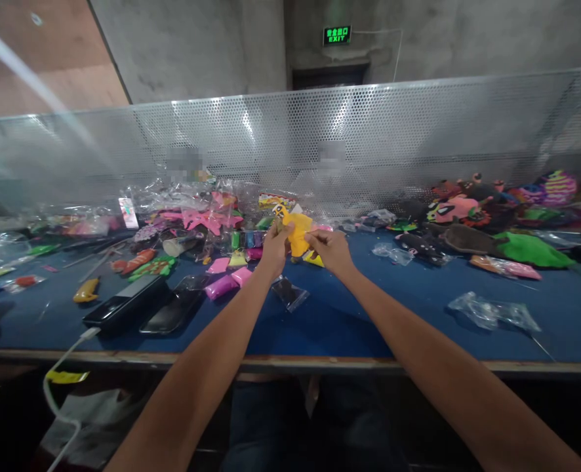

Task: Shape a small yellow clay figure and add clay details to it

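Figure in yellow is held up over the blue tabletop; from my remote seat I see the left hand clamped on its left side, fingers curled, and the right hand pinching its right edge, both forearms stretched forward, converging.

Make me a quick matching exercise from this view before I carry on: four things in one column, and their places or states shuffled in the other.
Things:
1. Yellow figure
2. Exit sign
3. Cable
4. Small bag with dark contents

Places or states:
A. White, hanging past the front edge of the table
B. On the table, between the two forearms
C. Held by the left hand and the right hand
D. Lit green, high on the wall

Pairs: 1-C, 2-D, 3-A, 4-B
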{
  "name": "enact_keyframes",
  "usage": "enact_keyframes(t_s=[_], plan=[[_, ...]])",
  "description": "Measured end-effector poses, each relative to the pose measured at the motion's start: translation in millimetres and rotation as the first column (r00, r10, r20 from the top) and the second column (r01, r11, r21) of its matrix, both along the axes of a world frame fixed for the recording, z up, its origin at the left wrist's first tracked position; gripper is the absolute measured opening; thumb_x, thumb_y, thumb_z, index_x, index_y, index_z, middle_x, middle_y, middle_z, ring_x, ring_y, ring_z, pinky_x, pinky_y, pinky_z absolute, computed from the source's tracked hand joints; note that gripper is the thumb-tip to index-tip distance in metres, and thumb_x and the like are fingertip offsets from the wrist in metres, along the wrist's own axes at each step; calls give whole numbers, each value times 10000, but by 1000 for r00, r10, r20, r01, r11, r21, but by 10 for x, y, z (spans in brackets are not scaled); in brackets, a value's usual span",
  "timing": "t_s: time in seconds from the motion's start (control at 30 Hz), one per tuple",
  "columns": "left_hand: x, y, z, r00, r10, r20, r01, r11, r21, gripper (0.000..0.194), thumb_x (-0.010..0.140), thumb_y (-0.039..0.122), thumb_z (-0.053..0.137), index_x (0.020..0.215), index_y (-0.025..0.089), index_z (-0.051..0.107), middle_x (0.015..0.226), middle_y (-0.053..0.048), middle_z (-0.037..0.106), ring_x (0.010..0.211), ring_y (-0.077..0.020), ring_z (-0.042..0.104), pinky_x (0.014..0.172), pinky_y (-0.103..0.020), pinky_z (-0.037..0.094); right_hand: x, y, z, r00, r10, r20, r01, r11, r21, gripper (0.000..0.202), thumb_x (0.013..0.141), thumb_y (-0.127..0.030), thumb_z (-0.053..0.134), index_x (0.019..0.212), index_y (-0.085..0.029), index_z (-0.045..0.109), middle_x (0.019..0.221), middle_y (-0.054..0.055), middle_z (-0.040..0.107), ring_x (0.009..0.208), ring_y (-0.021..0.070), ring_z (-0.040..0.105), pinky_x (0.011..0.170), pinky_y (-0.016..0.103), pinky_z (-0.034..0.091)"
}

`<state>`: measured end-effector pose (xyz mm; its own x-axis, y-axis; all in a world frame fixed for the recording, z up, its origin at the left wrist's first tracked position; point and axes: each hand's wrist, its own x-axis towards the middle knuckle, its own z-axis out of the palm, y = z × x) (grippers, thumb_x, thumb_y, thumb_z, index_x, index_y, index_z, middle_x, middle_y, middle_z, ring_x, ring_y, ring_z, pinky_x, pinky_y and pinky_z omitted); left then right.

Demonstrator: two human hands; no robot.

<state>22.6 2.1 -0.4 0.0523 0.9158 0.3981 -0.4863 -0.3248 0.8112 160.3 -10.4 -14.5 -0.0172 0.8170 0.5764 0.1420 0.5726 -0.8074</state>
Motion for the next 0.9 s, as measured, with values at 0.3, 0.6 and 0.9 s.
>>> enact_keyframes(t_s=[0.3, 0.6, 0.9], plan=[[-3, 20, -16, 999, 29, -41, -28, 999, 17, 445, 648, 422, 827, 937, 183, 589, 938, -43, 687, 942, -218, 675, 786, -319, 552, 7, 29, 10, 999, 37, -31, -39, 998, -55, 473, 643, -640, 734, 688, -180, 632, 584, -18, 586, 452, 118, 543, 459, 276, 508], [3, 0, 1, 998, 49, -43, -48, 999, 19, 439, 633, 428, 834, 902, 184, 589, 887, -30, 683, 912, -204, 678, 767, -307, 546, -8, -27, 50, 998, 24, -62, -25, 999, -21, 414, 652, -578, 756, 721, -187, 639, 588, -19, 589, 468, 108, 519, 451, 258, 493], [-15, 14, -1, 995, 94, 36, -95, 995, 18, 384, 659, 405, 816, 881, 204, 576, 916, -27, 688, 953, -199, 675, 780, -299, 548, 15, 49, 14, 990, 133, -43, -137, 985, -103, 369, 585, -472, 824, 772, -176, 706, 637, -11, 640, 539, 139, 605, 543, 280, 534]])
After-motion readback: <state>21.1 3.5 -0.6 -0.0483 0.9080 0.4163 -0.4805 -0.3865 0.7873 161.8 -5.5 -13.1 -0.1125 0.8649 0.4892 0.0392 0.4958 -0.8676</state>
